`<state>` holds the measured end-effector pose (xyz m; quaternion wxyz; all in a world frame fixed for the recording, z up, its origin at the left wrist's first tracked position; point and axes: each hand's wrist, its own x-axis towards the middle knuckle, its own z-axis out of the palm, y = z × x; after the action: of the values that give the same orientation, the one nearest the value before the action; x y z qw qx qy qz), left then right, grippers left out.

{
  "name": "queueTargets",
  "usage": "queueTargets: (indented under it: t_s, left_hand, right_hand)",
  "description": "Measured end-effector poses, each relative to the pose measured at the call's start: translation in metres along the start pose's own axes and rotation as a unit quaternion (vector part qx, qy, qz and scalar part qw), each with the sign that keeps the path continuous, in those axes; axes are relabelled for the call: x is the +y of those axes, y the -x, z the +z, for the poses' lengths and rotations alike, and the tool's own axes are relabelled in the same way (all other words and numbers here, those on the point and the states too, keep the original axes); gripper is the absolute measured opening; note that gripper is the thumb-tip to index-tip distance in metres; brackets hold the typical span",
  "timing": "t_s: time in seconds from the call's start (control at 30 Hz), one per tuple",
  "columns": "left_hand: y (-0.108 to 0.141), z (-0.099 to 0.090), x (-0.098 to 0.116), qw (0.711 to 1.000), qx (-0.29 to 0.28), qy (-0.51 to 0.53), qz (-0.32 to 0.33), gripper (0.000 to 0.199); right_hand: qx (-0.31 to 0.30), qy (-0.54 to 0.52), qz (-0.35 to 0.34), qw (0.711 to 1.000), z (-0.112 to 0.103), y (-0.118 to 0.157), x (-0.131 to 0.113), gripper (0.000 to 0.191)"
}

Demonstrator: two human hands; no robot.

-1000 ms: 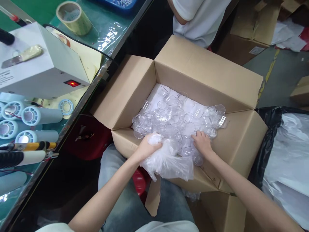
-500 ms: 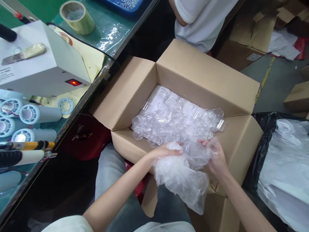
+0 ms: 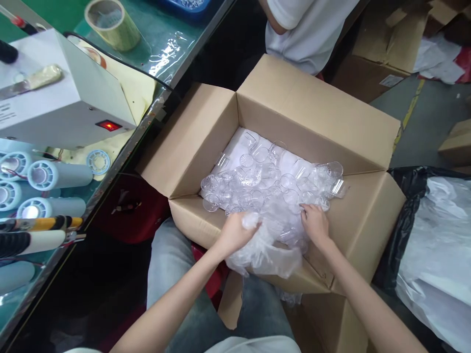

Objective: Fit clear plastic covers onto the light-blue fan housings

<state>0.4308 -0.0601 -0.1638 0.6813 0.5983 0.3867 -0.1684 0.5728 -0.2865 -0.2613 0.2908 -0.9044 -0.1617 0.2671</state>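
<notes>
Clamped in my left hand, the plastic bag spread from those fingers over the near edge of the box. My right hand curled beside it, near clear cups; I couldn't tell whether its fingers gripped.

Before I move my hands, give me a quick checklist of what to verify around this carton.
1. Left hand gripping the plastic bag: ok.
2. Right hand gripping the bag too: cannot tell; its fingertips are among clear plastic.
3. Carton's far flap folded outward: ok.
4. Clear parts in neat rows: not ok, they lie jumbled.
5. Bag clear of the carton's near edge: not ok, it drapes over it.
</notes>
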Motion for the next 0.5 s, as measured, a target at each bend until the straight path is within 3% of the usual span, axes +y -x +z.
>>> queueTargets:
  t_s: [0.1,0.23,0.37,0.5]
  left_hand:
    - [0.005,-0.007,0.01,0.998,-0.014,-0.048,0.027,0.016]
    - [0.008,-0.006,0.012,0.993,-0.044,-0.102,0.045,0.016]
    - [0.011,-0.011,0.012,0.988,-0.026,-0.143,0.051,0.01]
    - [0.01,-0.022,0.016,0.987,-0.052,-0.141,0.057,0.009]
  right_hand:
    - [-0.019,0.087,-0.002,0.996,-0.005,-0.024,0.012,0.018]
    - [-0.045,0.103,-0.02,0.993,-0.007,-0.051,0.011,0.012]
    - [-0.056,0.012,-0.042,0.997,-0.019,-0.068,0.008,0.016]
    - [-0.007,-0.154,-0.023,0.988,-0.035,-0.062,0.011,0.023]
